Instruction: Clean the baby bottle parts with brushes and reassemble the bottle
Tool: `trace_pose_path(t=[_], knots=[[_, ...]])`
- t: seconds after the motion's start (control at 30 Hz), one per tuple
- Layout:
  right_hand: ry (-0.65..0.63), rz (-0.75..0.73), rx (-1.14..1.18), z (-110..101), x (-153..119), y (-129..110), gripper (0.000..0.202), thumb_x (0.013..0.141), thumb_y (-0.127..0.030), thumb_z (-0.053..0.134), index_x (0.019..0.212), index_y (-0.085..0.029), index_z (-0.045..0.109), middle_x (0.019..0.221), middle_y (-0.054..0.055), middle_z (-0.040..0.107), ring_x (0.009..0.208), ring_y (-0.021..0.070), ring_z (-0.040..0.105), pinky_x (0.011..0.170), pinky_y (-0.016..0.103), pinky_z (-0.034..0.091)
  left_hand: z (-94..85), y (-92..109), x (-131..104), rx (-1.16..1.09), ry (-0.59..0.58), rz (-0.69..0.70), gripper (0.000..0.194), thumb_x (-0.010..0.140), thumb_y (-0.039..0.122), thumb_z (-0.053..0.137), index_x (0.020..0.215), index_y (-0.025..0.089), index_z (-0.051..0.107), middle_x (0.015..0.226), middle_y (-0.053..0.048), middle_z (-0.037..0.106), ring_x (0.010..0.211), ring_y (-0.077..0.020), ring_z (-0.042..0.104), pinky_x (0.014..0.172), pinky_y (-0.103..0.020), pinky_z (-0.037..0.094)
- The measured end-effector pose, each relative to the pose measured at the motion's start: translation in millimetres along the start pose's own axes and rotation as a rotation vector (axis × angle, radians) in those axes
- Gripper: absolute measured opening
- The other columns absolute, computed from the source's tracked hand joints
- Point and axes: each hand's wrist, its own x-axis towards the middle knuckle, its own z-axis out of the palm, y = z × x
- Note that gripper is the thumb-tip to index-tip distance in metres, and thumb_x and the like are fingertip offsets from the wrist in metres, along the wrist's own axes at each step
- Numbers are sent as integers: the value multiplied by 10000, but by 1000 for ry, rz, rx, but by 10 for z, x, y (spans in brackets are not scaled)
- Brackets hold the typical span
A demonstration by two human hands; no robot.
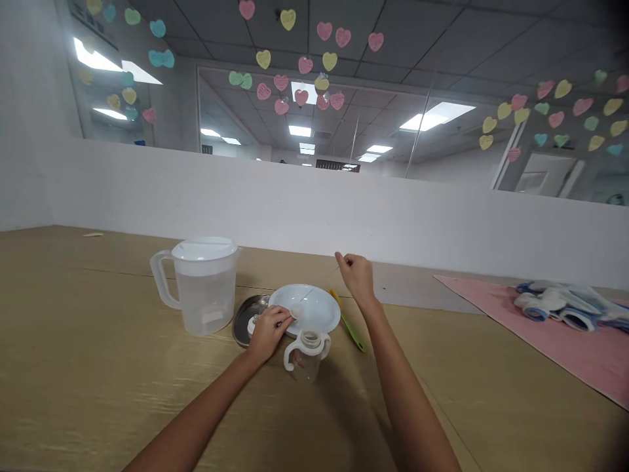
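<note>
My left hand [268, 333] is closed on a small clear round part [296, 311] over the near left side of a white plate [320, 311]. My right hand [356, 275] is raised beyond the plate's right side, fingers pinched on a thin strand that slants down toward the plate. A clear bottle [308, 367] with two white handles stands in front of the plate, its mouth uncovered. Left of the plate is a metal dish [240, 322], partly hidden by my left hand, with a white piece [252, 324] in it.
A lidded clear pitcher [206, 295] stands at the left. A green and yellow brush-like tool [352, 333] lies right of the plate. Far right, a pink mat [555, 344] carries white and blue items [565, 305]. A white wall with glass panes rises behind.
</note>
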Motion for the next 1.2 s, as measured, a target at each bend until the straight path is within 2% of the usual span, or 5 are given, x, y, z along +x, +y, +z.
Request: trace_pose_path(t=[0.13, 0.6, 0.73, 0.93, 1.2], knots=[[-354, 125, -365, 436, -113, 277, 454, 903, -387, 316, 671, -135, 613, 657, 71, 598, 593, 127, 509, 534, 227, 324, -2, -10, 2, 43, -19, 25, 259, 837, 315, 485, 781, 199, 709, 802, -47, 668, 793, -175, 578, 737, -292, 428], [-516, 221, -429, 562, -326, 293, 313, 865, -310, 443, 943, -65, 622, 955, 225, 625, 906, 277, 597, 724, 342, 422, -23, 34, 10, 113, -72, 11, 288, 862, 332, 450, 798, 201, 699, 813, -44, 660, 803, -175, 564, 754, -288, 410], [-601, 146, -294, 510, -243, 153, 293, 833, -328, 492, 944, -101, 641, 923, 156, 647, 849, 216, 597, 699, 290, 426, -22, 62, 5, 58, -53, -10, 302, 856, 348, 453, 772, 185, 692, 799, -48, 658, 806, -181, 562, 760, -295, 409], [-1208, -107, 523, 534, -247, -157, 406, 649, -414, 681, 964, -158, 669, 582, -38, 559, 450, 59, 429, 448, 185, 368, 18, 18, 9, -73, 28, -33, 332, 854, 352, 419, 834, 165, 693, 873, -72, 677, 861, -204, 566, 814, -338, 421], [-1070, 36, 730, 674, -294, -97, 306, 613, -360, 687, 823, -138, 695, 599, -29, 533, 505, 58, 393, 411, 167, 317, -18, 30, 5, 36, 41, 11, 297, 853, 379, 450, 874, 196, 683, 908, -58, 673, 896, -200, 565, 836, -339, 425]])
